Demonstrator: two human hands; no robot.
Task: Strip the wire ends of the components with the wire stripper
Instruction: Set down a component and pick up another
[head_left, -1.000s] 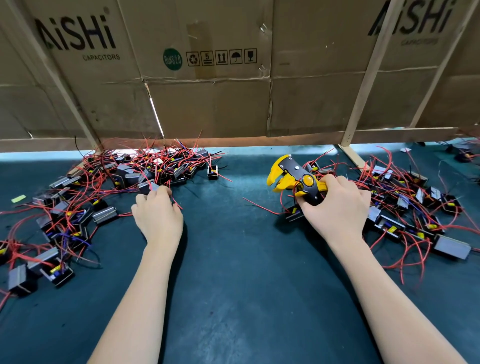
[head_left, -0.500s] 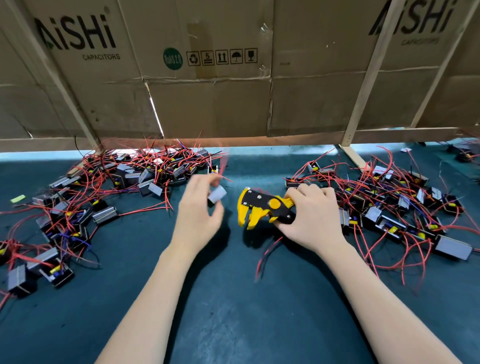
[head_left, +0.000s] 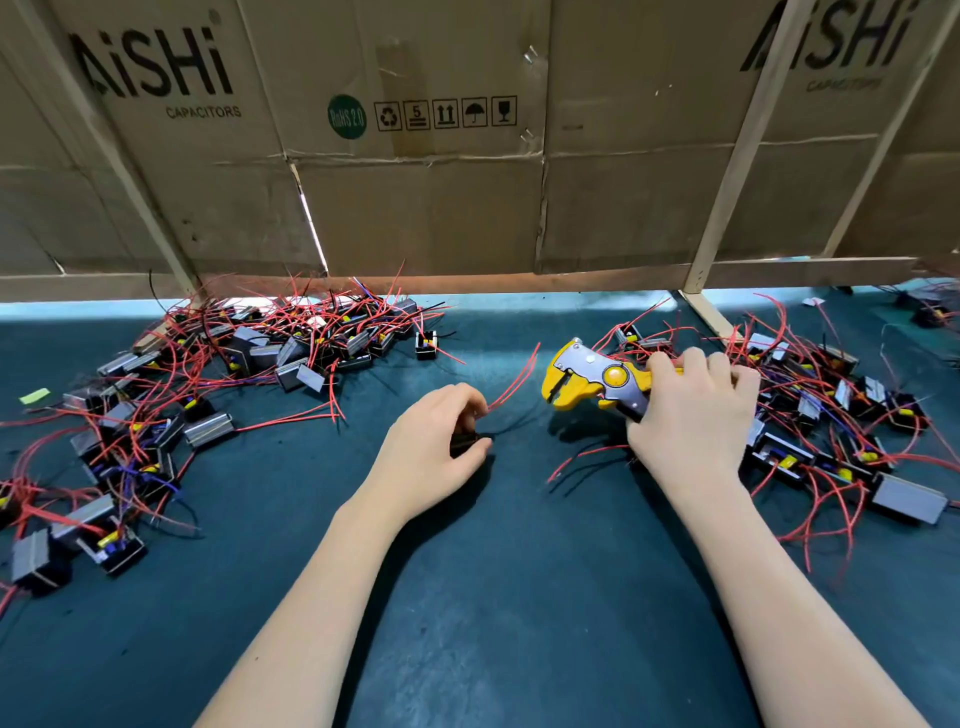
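Two hands share the middle of my view over the dark green tabletop (head_left: 519, 597). My left hand (head_left: 431, 447) has its grip closed around a small black component (head_left: 464, 443), thumb and curled fingers pinching it low over the surface. From the top of that grip a pair of red wires (head_left: 511, 382) runs up and to the right, their free ends reaching toward the tool but stopping just short of it. My right hand (head_left: 691, 415) has its grip wrapped around the handles of the yellow wire stripper (head_left: 597, 384), fingers folded over the top. The stripper's head points left toward the wires, its jaws slightly parted, with nothing I can see between them. Near the left grip, out to its left and beyond it, lies a pile of components (head_left: 208, 395) tangled in red wire. A second pile (head_left: 831, 415) sits just beside and beyond the right grip, some of it touching the hand's far side. One loose red wire (head_left: 582, 460) lies on the tabletop just under the right grip. Cardboard boxes (head_left: 415, 156) stand along the far edge.
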